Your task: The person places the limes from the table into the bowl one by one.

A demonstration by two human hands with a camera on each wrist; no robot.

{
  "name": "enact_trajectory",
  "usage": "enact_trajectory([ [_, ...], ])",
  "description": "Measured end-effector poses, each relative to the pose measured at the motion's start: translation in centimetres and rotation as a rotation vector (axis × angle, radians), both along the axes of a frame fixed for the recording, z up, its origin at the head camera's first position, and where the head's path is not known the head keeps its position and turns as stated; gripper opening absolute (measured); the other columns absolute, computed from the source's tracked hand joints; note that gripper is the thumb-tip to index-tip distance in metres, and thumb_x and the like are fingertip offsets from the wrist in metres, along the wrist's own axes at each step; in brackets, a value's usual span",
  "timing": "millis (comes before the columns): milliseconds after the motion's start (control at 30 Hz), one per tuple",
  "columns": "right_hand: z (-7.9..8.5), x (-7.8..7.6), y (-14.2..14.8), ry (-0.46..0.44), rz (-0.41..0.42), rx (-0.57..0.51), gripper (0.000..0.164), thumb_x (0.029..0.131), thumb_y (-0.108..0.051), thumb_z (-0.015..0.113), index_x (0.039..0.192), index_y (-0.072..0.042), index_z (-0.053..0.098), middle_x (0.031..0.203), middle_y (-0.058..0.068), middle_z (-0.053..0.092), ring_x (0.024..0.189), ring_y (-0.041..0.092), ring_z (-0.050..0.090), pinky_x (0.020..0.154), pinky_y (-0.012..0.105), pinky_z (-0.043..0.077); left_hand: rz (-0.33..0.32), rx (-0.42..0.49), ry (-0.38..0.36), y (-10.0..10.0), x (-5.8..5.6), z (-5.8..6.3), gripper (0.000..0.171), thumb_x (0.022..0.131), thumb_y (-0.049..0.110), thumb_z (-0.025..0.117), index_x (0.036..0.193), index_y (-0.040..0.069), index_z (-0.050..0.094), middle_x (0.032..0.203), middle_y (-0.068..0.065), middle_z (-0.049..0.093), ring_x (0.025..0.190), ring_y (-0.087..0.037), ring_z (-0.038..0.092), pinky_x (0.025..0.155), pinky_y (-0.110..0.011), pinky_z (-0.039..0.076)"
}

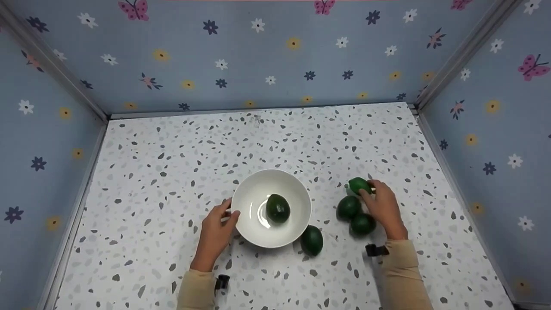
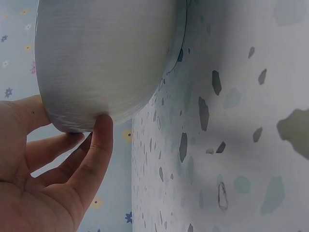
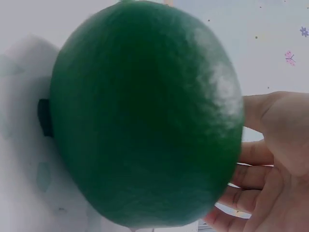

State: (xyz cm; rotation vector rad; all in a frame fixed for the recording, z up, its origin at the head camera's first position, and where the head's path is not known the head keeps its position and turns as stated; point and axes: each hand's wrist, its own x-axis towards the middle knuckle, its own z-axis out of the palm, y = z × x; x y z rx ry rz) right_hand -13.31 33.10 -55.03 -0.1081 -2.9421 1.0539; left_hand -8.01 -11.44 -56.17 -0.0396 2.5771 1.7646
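A white bowl [image 1: 248, 202] stands on the speckled table with one dark green avocado [image 1: 278, 209] inside. My left hand [image 1: 216, 230] grips the bowl's left side; in the left wrist view, fingertips press its outer wall and the thumb reaches the rim. Over to the right, my right hand [image 1: 384, 206] pinches a brighter green lime [image 1: 359, 185] between thumb and fingers. Two dark green fruits [image 1: 348, 208] lie close together just below that lime. One large green fruit [image 3: 145, 116] fills much of the right wrist view, hiding what the fingertips hold there.
Another dark green avocado [image 1: 312, 240] lies by the bowl's lower right edge. Blue flowered panels [image 1: 267, 56] enclose the table [image 1: 172, 150] at the back and both sides. A small black strap piece [image 1: 376, 250] sits at the right wrist, another [image 1: 222, 282] at the left.
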Motion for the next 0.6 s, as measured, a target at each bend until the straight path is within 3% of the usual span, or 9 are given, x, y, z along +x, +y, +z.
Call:
enact_trajectory([
  [233, 1.6, 0.3, -1.1, 0.058, 0.012, 0.044, 0.046, 0.101, -0.022, 0.062, 0.134, 0.008, 0.054, 0.124, 0.026, 0.058, 0.114, 0.04, 0.055, 0.096, 0.055, 0.047, 0.003, 0.001, -0.003, 0.1, 0.0, 0.0, 0.049, 0.099, 0.019, 0.067, 0.144, 0.003, 0.054, 0.13, -0.015, 0.059, 0.11, -0.027, 0.062, 0.094, -0.035, 0.055],
  [600, 4.2, 1.0, -4.9, 0.257, 0.113, 0.071, 0.041, 0.096, -0.016, 0.072, 0.129, 0.005, 0.06, 0.116, 0.022, 0.062, 0.104, 0.037, 0.058, 0.088, 0.05, 0.05, 0.003, -0.002, 0.001, 0.0, 0.1, 0.1, 0.05, 0.099, 0.021, 0.067, 0.143, 0.001, 0.053, 0.13, -0.016, 0.059, 0.11, -0.027, 0.062, 0.094, -0.032, 0.055],
])
